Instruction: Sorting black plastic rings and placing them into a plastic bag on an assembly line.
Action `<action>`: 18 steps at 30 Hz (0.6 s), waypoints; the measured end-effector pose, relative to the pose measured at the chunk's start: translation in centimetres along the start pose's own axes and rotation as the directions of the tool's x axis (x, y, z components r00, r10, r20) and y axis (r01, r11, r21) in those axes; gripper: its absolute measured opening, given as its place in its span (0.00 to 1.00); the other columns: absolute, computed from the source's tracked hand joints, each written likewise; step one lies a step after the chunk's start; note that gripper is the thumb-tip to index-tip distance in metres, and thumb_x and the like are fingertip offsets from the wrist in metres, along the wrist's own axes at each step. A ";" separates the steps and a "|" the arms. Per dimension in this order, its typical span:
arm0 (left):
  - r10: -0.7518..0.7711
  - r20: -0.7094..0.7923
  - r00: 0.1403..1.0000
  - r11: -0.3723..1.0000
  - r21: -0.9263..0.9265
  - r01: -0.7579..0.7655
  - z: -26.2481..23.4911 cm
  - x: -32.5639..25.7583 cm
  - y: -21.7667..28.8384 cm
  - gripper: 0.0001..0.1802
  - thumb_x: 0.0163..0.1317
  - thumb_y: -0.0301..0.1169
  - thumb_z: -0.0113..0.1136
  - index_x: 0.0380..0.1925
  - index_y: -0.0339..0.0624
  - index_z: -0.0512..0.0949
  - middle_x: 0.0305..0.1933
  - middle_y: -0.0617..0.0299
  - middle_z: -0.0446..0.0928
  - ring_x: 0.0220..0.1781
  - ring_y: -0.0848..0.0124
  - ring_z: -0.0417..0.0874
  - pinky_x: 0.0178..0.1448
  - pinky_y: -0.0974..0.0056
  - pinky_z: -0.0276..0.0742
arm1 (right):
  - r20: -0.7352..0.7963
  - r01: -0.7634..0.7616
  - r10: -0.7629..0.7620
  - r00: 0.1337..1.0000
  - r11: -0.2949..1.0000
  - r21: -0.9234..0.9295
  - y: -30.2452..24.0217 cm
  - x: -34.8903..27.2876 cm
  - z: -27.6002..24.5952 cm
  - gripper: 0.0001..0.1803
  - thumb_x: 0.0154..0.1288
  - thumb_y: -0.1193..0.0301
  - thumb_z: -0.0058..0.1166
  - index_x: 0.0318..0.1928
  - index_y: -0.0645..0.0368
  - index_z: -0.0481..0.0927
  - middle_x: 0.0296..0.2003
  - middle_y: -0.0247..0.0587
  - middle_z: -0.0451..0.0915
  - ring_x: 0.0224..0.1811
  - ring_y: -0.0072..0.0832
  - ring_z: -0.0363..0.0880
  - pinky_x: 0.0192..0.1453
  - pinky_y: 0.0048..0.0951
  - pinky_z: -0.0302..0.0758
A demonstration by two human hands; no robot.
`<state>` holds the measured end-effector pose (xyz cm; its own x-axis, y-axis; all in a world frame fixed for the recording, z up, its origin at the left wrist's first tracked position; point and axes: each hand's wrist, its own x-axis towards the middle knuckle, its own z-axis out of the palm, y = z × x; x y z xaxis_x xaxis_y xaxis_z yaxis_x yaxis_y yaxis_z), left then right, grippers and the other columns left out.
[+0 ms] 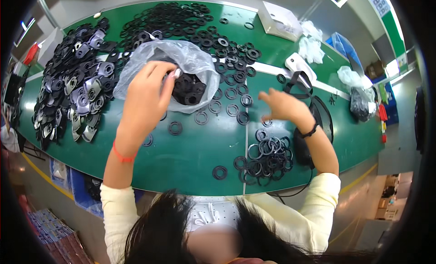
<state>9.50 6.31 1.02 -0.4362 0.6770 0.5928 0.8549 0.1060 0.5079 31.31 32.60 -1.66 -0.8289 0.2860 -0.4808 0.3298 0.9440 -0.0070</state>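
Note:
My left hand (pixel 147 89) is over a clear plastic bag (pixel 136 59) that holds black parts (pixel 190 89). Its thumb and forefinger are pinched together. A small pale spot shows at their tips, but I cannot make out what it is. To the right, my right hand (pixel 288 108) hovers above the green table with fingers apart and nothing visible in them. Nearest to it are a flat black ring (pixel 246 100) and, below, a heap of black and grey rings (pixel 271 157). A lone black ring (pixel 220 172) lies near the front edge.
A large pile of black and silver parts (pixel 81 89) covers the table's left. Many black rings (pixel 168 18) spread behind the bag. A white box (pixel 279 21), a white device (pixel 300 66), a black strap (pixel 298 80) and crumpled plastic bags (pixel 311 43) are at the right.

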 end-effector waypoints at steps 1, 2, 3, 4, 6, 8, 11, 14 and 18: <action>0.100 -0.021 0.995 0.993 0.069 -0.098 -0.8 -0.9 1.3 0.07 0.59 0.26 0.59 0.37 0.36 0.78 0.38 0.53 0.78 0.38 0.53 0.79 0.43 0.54 0.73 | 0.047 -0.023 0.021 0.999 0.999 0.042 0.6 -0.4 1.9 0.39 0.47 0.56 0.71 0.57 0.55 0.67 0.49 0.60 0.71 0.45 0.57 0.78 0.49 0.47 0.77; 0.199 -0.037 0.979 0.971 0.139 -0.192 -1.2 -2.1 2.1 0.08 0.55 0.26 0.62 0.36 0.38 0.78 0.37 0.55 0.77 0.36 0.56 0.79 0.42 0.56 0.73 | 0.096 -0.047 0.039 0.995 0.995 0.082 1.2 -0.5 3.8 0.40 0.46 0.55 0.72 0.56 0.55 0.65 0.50 0.63 0.69 0.45 0.59 0.78 0.48 0.48 0.77; 0.273 0.038 0.961 0.952 0.135 -0.275 -1.1 -3.9 2.8 0.09 0.53 0.27 0.64 0.35 0.39 0.78 0.36 0.57 0.77 0.36 0.58 0.78 0.40 0.57 0.72 | 0.134 -0.079 0.062 0.989 0.988 0.129 1.2 -0.6 4.7 0.41 0.46 0.56 0.72 0.57 0.54 0.65 0.52 0.63 0.66 0.42 0.58 0.78 0.47 0.49 0.77; 0.339 0.107 0.935 0.928 0.125 -0.351 -0.7 -5.8 3.1 0.11 0.51 0.28 0.66 0.34 0.41 0.78 0.35 0.58 0.76 0.36 0.61 0.78 0.39 0.59 0.71 | 0.143 -0.081 0.062 0.988 0.988 0.130 1.5 -0.7 5.5 0.41 0.46 0.56 0.72 0.57 0.54 0.65 0.52 0.63 0.66 0.42 0.58 0.78 0.47 0.49 0.77; 0.423 0.323 0.847 0.906 -0.137 -0.401 1.8 -8.9 3.7 0.15 0.53 0.35 0.67 0.38 0.43 0.77 0.38 0.59 0.75 0.38 0.62 0.76 0.40 0.60 0.70 | -0.060 0.078 -0.064 0.996 0.959 0.273 2.2 -1.1 6.7 0.39 0.47 0.61 0.71 0.58 0.54 0.65 0.50 0.64 0.66 0.39 0.58 0.78 0.45 0.50 0.77; 0.428 0.567 0.703 0.903 -0.255 -0.345 5.3 -13.0 3.1 0.22 0.56 0.42 0.64 0.48 0.44 0.75 0.47 0.56 0.72 0.48 0.62 0.73 0.48 0.59 0.69 | -0.108 0.100 -0.074 0.991 0.962 0.255 1.9 -0.9 7.6 0.37 0.47 0.65 0.68 0.57 0.56 0.65 0.49 0.64 0.66 0.36 0.58 0.78 0.44 0.49 0.78; 0.461 0.644 0.611 0.887 -0.332 -0.319 8.5 -16.5 3.3 0.29 0.56 0.42 0.64 0.57 0.43 0.71 0.52 0.54 0.68 0.53 0.59 0.71 0.56 0.56 0.69 | -0.169 0.079 -0.048 0.984 0.980 0.181 0.5 -0.8 8.0 0.34 0.45 0.71 0.63 0.56 0.59 0.65 0.46 0.64 0.66 0.32 0.57 0.78 0.40 0.49 0.78; 0.429 0.652 0.625 0.899 -0.378 -0.223 9.6 -17.4 3.4 0.31 0.55 0.40 0.66 0.57 0.40 0.70 0.50 0.54 0.68 0.51 0.58 0.71 0.56 0.57 0.70 | -0.222 0.042 -0.018 0.975 0.994 0.104 -0.1 -0.7 8.1 0.32 0.44 0.74 0.58 0.54 0.62 0.65 0.44 0.63 0.67 0.30 0.57 0.78 0.37 0.49 0.78; 0.304 0.700 0.646 0.913 -0.407 0.011 9.3 -15.2 3.1 0.28 0.54 0.34 0.69 0.54 0.37 0.71 0.47 0.53 0.63 0.46 0.59 0.70 0.52 0.60 0.71 | -0.312 0.084 -0.044 0.949 0.990 0.115 1.2 0.6 9.2 0.27 0.48 0.77 0.52 0.53 0.63 0.66 0.42 0.59 0.70 0.29 0.57 0.78 0.36 0.49 0.78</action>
<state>21.42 3.17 -12.21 0.1747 0.9795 0.0998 0.6619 -0.1919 0.7246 35.38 32.37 -9.98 -0.9422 0.2813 -0.1820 0.3091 0.9394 -0.1482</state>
